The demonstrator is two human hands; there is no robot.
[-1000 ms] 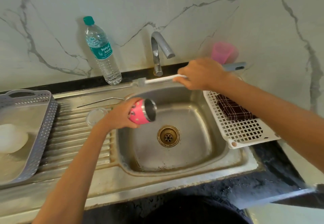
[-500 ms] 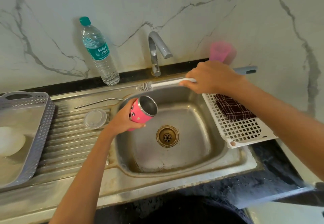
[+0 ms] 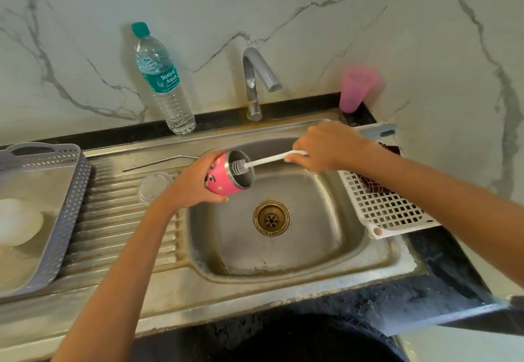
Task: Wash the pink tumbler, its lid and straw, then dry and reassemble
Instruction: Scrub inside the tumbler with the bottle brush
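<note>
I see my left hand (image 3: 195, 183) wrapped around the pink tumbler (image 3: 224, 178). It holds the tumbler on its side over the sink (image 3: 326, 248), at about ten o'clock from the drain (image 3: 271, 218), with the mouth turned toward three o'clock. My right hand (image 3: 326, 146) grips the white handle of a bottle brush (image 3: 269, 160) at about one o'clock from the drain. The bristle head sits inside the tumbler's mouth.

On the ribbed drainboard, at nine o'clock from the tumbler, the clear lid (image 3: 154, 187) lies flat just beside my left wrist. The metal straw (image 3: 158, 162) lies a little apart from the lid, at twelve o'clock from it.

A water bottle (image 3: 163, 81) stands at nine o'clock from the tap (image 3: 255, 78), and a pink cup (image 3: 358, 88) at three o'clock. A white rack (image 3: 388, 211) carrying a dark checked cloth (image 3: 371, 186) rests on the sink's three o'clock rim. A grey tray (image 3: 68, 220) sits at the far nine o'clock side.
</note>
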